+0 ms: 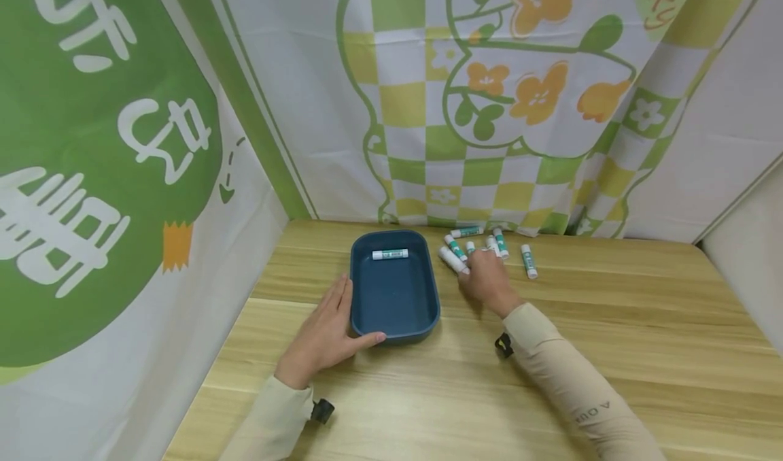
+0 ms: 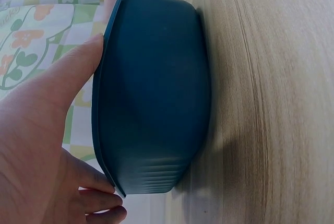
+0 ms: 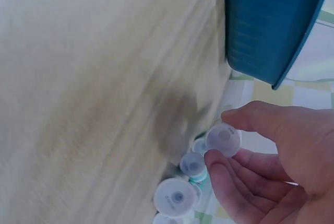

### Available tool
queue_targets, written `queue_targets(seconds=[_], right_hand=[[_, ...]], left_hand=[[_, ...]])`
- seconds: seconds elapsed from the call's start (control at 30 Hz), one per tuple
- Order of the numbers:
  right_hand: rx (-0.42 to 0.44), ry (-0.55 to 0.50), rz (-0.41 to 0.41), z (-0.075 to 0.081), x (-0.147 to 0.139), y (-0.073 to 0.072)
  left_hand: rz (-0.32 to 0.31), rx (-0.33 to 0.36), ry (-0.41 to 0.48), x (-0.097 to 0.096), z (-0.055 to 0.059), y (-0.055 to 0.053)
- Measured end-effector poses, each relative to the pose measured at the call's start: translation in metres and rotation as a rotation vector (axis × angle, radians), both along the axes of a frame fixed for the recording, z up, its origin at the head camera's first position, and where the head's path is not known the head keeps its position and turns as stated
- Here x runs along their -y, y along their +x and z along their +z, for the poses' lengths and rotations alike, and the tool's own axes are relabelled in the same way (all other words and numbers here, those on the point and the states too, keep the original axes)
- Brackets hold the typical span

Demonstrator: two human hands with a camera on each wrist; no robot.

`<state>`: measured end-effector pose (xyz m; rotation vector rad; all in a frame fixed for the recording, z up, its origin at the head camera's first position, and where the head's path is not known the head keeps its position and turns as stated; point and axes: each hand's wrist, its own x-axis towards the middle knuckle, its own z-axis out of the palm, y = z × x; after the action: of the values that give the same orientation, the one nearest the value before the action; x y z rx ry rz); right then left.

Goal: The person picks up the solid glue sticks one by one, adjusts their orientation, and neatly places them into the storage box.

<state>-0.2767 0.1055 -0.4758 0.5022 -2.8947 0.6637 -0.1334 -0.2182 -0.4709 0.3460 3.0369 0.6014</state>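
A dark blue rectangular tray (image 1: pixel 394 311) stands on the table, with one white glue stick (image 1: pixel 390 254) with a green label lying inside near its far end. My left hand (image 1: pixel 324 332) rests against the tray's left side, fingers fairly straight and thumb over the near rim; the left wrist view shows thumb and fingertips spread along that rim. Right of the tray, my right hand (image 1: pixel 489 281) pinches a glue stick (image 3: pixel 223 139) between thumb and fingers, its round end facing the right wrist camera. Several more glue sticks (image 1: pixel 455 248) lie around that hand, partly hidden by it.
One glue stick (image 1: pixel 529 262) lies apart, right of the group. The wooden table (image 1: pixel 428 406) ends at a patterned curtain (image 1: pixel 477 168) behind the glue sticks. Another printed sheet (image 1: pixel 92 175) hangs at the left.
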Motion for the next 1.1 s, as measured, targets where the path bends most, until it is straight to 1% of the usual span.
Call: queue_targets(seconds=[0.1,0.23,0.33,0.63,0.87,1.0,1.1], right_hand=[[-0.034,-0.011,0.012,0.005,0.0,-0.001],[-0.101,-0.024,0.056,0.013,-0.001,-0.005],[-0.126,-0.037,0.095,0.02,0.001,-0.007],[-0.134,-0.067,0.157,0.046,0.012,-0.011],[-0.066,-0.1,0.221,0.064,0.024,-0.013],[-0.082,-0.065,0.258,0.072,0.033,-0.014],[-0.085,-0.034,0.29,0.074,0.041,-0.014]], left_hand=[[0.0,0.003,0.003,0.0,0.0,0.0],[-0.004,0.0,0.009,0.0,0.001,0.0],[-0.004,-0.001,0.008,0.0,0.001,0.0],[-0.005,-0.014,-0.001,0.0,0.0,0.001],[-0.007,-0.005,-0.006,0.001,0.0,0.002],[-0.007,-0.003,-0.005,0.001,0.001,0.001],[-0.01,-0.013,-0.011,0.001,0.001,0.001]])
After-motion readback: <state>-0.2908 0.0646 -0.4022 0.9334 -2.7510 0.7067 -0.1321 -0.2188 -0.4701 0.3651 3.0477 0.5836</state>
